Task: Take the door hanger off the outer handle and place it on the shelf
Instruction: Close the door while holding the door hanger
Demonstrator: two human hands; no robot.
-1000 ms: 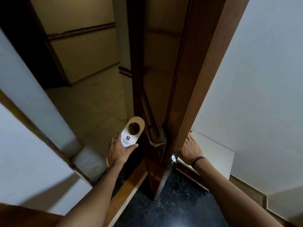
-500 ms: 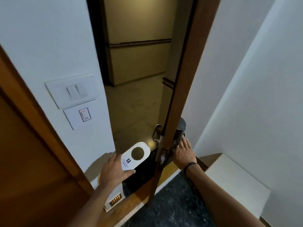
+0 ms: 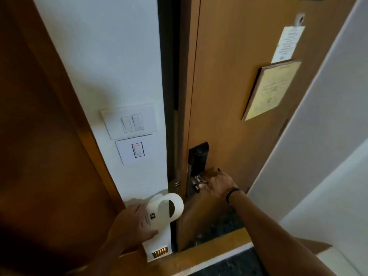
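My left hand grips a white card door hanger with a round hole and a small dark logo, held low in front of the white wall strip. My right hand rests on the metal inner handle of the brown wooden door, below the black lock plate. The door stands nearly closed, with only a dark gap at its left edge. The outer handle is hidden behind the door. No shelf is in view.
Two white switch plates are on the wall left of the door. A framed notice and a paper slip hang on the door. A brown wooden panel fills the left; a white wall is on the right. Dark stone floor lies below.
The door has swung from wide open to almost closed under my right hand. My left hand has brought the hanger inside, from the corridor side to the wall by the switches.
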